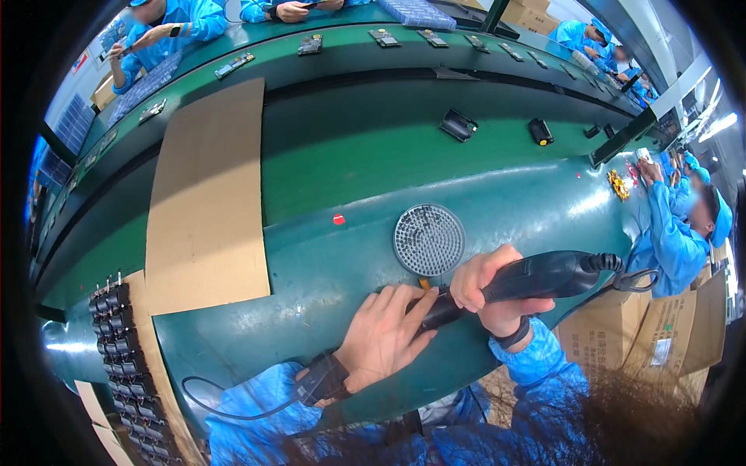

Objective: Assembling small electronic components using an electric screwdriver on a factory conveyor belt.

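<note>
My right hand (491, 289) is wrapped round a black corded electric screwdriver (556, 273), which lies nearly level with its tip end toward my left hand. My left hand (378, 335), fingers bent and pressed down, holds a small black plastic part (443, 308) against the green bench mat. Its outline is mostly covered by my fingers, and where the screwdriver's tip meets it cannot be made out. A bit of orange flat cable (424, 283) pokes out beside my fingertips. Just beyond my hands sits a round grey tray (464, 238) dotted with small dark pieces in rows of holes.
A cardboard sheet (206, 210) lies across the bench and green conveyor (350, 163). Several black units (124, 357) stand in rows at the left. Two black housings (458, 125) rest on the belt. Open cartons (606, 326) are at the right; co-workers sit around the line.
</note>
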Demonstrator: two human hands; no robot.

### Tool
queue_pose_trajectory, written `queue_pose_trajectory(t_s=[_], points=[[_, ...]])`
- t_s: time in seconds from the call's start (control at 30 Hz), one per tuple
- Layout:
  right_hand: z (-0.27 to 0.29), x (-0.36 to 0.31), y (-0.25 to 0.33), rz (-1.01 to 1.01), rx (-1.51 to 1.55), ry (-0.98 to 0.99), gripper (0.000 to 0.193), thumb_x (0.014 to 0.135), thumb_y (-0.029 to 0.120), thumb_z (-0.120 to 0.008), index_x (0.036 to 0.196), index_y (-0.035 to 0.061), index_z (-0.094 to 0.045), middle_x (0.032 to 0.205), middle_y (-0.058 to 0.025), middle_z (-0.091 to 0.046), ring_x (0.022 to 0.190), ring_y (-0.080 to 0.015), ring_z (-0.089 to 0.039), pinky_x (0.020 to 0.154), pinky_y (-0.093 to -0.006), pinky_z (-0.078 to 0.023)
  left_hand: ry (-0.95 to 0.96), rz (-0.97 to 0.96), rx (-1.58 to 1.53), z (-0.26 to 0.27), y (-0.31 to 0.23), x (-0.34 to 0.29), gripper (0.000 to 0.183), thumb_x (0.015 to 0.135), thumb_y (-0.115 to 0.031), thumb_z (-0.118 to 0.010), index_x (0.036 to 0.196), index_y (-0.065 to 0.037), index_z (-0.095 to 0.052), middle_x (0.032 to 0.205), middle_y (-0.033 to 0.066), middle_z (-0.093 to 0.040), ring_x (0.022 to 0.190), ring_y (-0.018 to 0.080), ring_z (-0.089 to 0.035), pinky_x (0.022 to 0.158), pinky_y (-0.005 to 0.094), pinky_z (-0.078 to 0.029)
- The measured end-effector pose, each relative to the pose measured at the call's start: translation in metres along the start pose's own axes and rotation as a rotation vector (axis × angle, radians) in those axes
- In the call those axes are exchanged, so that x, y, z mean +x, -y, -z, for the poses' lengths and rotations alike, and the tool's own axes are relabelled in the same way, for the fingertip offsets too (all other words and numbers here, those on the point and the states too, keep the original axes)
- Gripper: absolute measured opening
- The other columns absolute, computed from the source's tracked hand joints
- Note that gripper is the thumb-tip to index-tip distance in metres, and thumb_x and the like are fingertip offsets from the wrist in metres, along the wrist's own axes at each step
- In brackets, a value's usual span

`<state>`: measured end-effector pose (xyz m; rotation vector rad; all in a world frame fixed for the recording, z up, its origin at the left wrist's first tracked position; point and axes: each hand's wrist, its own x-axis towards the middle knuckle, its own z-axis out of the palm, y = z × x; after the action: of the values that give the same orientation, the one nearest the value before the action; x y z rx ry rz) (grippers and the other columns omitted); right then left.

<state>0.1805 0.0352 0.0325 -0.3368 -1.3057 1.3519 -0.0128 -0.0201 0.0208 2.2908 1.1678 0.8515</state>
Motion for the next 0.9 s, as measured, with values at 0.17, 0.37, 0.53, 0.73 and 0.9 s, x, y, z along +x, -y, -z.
queue_pose_trajectory(t_s=[0.17, 0.37, 0.53, 0.73, 0.9], points=[[-0.003, 0.002, 0.004, -0.021, -0.017, -0.058, 0.085, 0.077, 0.093, -0.043, 0.097, 0.0103, -0.046, 0.059, -0.0008, -0.047, 0.046, -0.013, -0.046, 0.042, -0.0286, -0.041, -0.004, 0.0, 0.006, 0.0, 0.0, -0.002, 0.058, 0.079, -0.025, -0.081, 0.13, -0.004, -0.063, 0.113, 0.0091, -0.059, 0.103, 0.0279, -0.061, 0.085, 0.0397, -0.052], [0.011, 0.03, 0.017, 0.106, -0.077, -0.246, 0.089, 0.077, 0.094, -0.035, 0.104, 0.0106, -0.045, 0.061, -0.0004, -0.045, 0.048, -0.0118, -0.043, 0.047, -0.0289, -0.041, 0.005, -0.006, 0.008, 0.0, 0.001, -0.004, 0.059, 0.079, -0.024, -0.08, 0.131, -0.003, -0.062, 0.112, 0.0093, -0.058, 0.101, 0.0276, -0.061, 0.084, 0.0397, -0.052], [0.031, 0.036, -0.001, 0.048, -0.141, -0.277, 0.089, 0.077, 0.094, -0.036, 0.104, 0.0096, -0.046, 0.062, -0.0016, -0.045, 0.048, -0.0131, -0.045, 0.048, -0.0293, -0.041, 0.017, -0.022, 0.013, 0.0, 0.003, -0.003, 0.059, 0.079, -0.024, -0.08, 0.131, -0.003, -0.062, 0.112, 0.0093, -0.058, 0.101, 0.0273, -0.061, 0.084, 0.0397, -0.051], [0.035, 0.039, -0.001, 0.07, -0.158, -0.312, 0.089, 0.078, 0.094, -0.035, 0.104, 0.0097, -0.047, 0.062, -0.0019, -0.046, 0.049, -0.0132, -0.046, 0.048, -0.0296, -0.041, 0.01, -0.019, 0.009, -0.002, 0.006, -0.003, 0.06, 0.078, -0.023, -0.081, 0.131, -0.003, -0.062, 0.111, 0.0091, -0.058, 0.098, 0.0269, -0.061, 0.082, 0.0395, -0.051], [0.036, 0.037, -0.002, 0.06, -0.158, -0.307, 0.09, 0.078, 0.095, -0.035, 0.104, 0.0095, -0.047, 0.062, -0.002, -0.046, 0.048, -0.0133, -0.046, 0.048, -0.0297, -0.041, -0.002, -0.03, 0.003, -0.003, 0.005, -0.003, 0.06, 0.078, -0.023, -0.081, 0.131, -0.002, -0.062, 0.111, 0.009, -0.058, 0.098, 0.027, -0.061, 0.082, 0.0394, -0.051]])
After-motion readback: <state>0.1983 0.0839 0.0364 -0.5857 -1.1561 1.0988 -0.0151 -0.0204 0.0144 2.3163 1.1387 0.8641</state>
